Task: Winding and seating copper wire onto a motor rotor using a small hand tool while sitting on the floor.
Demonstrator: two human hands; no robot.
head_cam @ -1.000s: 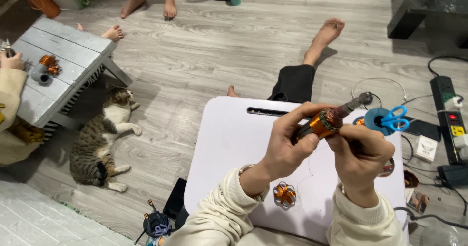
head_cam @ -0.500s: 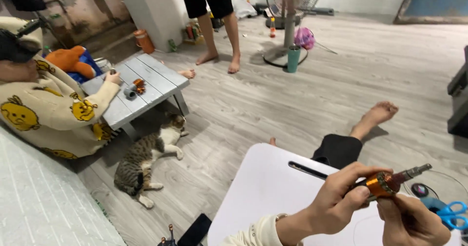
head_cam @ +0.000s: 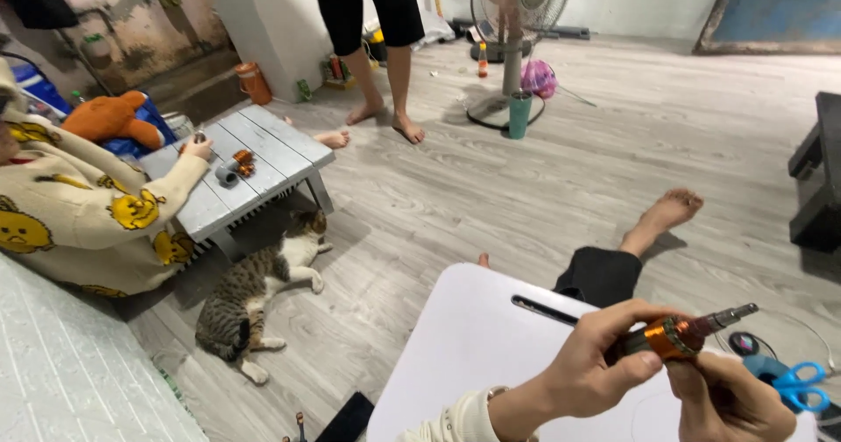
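Note:
My left hand point(head_cam: 604, 363) grips a small motor-like part point(head_cam: 679, 335) with an orange copper winding and a grey metal shaft pointing up to the right. My right hand point(head_cam: 731, 398) holds the same part from below, fingers curled around its orange end. Both hands hover over a white lap table point(head_cam: 464, 346) at the bottom of the head view. Blue-handled scissors point(head_cam: 793, 382) lie just right of my right hand. A thin black pen-like rod point(head_cam: 543, 311) rests on the white table near my left hand.
A tabby cat point(head_cam: 254, 293) lies on the wooden floor beside a low grey table point(head_cam: 263, 157) with small parts on it. A seated person in a yellow-patterned top point(head_cam: 79, 223) reaches onto it. Another person stands point(head_cam: 372, 39) near a floor fan point(head_cam: 517, 21). My bare foot point(head_cam: 670, 210) stretches ahead.
The view has tilted up and left, showing more of the room. My hands keep hold of the orange part and now sit lower in the frame.

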